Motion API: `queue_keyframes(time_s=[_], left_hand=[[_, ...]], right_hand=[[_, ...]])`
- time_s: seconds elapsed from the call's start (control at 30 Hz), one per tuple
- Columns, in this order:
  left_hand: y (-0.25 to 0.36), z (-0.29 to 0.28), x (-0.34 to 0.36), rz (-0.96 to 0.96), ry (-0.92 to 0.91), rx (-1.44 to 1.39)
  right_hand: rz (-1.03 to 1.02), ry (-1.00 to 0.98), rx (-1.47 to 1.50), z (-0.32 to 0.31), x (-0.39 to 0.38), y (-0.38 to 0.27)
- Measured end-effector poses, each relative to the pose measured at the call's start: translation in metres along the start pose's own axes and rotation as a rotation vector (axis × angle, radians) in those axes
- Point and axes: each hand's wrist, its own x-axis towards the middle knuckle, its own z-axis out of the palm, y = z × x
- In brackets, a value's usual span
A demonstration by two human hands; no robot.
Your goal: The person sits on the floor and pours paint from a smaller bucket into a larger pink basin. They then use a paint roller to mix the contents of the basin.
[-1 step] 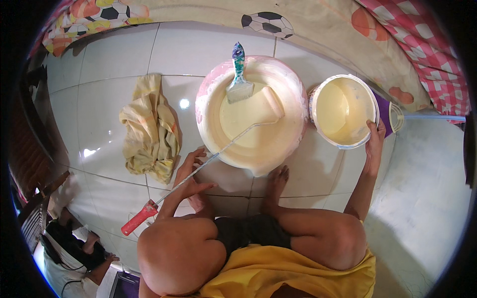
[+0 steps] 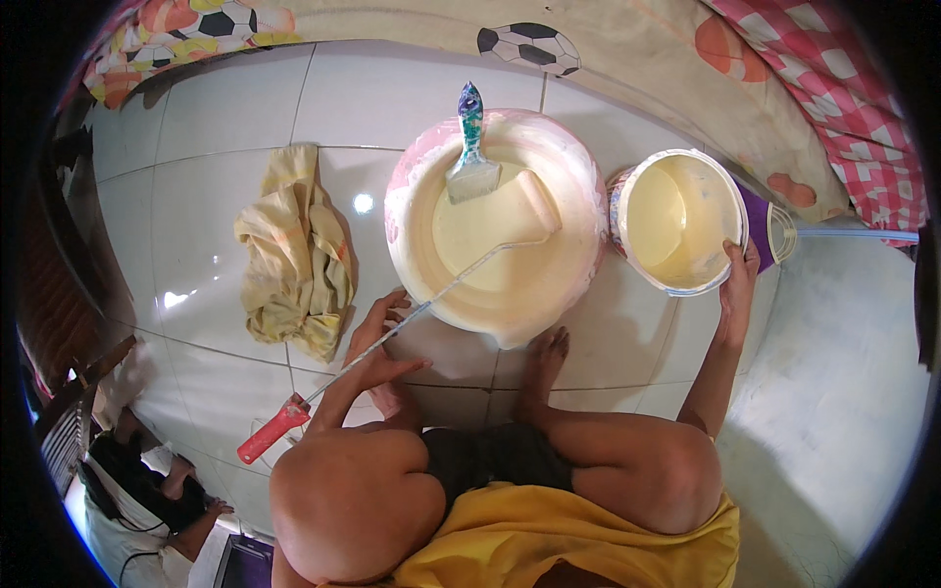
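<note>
My right hand point(image 2: 740, 267) grips the near right rim of a white paint bucket point(image 2: 635, 240), which has cream paint inside. Left of the bucket, a pink basin point(image 2: 417, 162) smeared with paint stands on the floor, holding more cream paint point(image 2: 490, 245). A flat paintbrush point(image 2: 472, 147) with a paint-stained blue-green handle leans inside its far rim. The head of a paint roller point(image 2: 537, 202) rests in the basin. Its long wire crosses the near rim toward a red handle point(image 2: 274, 429). Beneath that wire my left hand point(image 2: 377, 343) is open, fingers apart, near the basin's edge.
A crumpled cream cloth point(image 2: 299, 255) lies on the white tiles left of the basin. Behind the bucket sits a purple object point(image 2: 757, 225), partly hidden. Patterned fabric point(image 2: 627, 59) hangs along the far side. My feet point(image 2: 544, 367) are close to the basin.
The bucket's rim has shifted very slightly, with my right hand still on it. Nothing else has visibly moved.
</note>
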Motion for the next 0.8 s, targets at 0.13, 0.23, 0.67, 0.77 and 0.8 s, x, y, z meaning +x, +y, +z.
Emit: queue_keyframes(time_s=[0.13,0.23,0.67,0.77,0.8], left_hand=[[-0.005,0.009,0.005,-0.100,0.039,-0.050],[-0.047,-0.002,-0.007,-0.015,0.319,0.131],[-0.051,-0.054,-0.005,-0.054,0.739,0.913],[-0.099,-0.072,-0.024,-0.182,0.640,0.772],[-0.106,-0.076,-0.027,-0.117,0.707,0.640]], right_hand=[[0.075,0.008,0.134,-0.007,-0.003,0.017],[0.096,0.015,0.178,-0.008,-0.002,0.025],[0.062,-0.148,0.112,-0.013,0.012,0.030],[0.117,-0.078,0.136,-0.016,0.017,0.042],[0.111,-0.080,0.138,-0.019,0.014,0.040]])
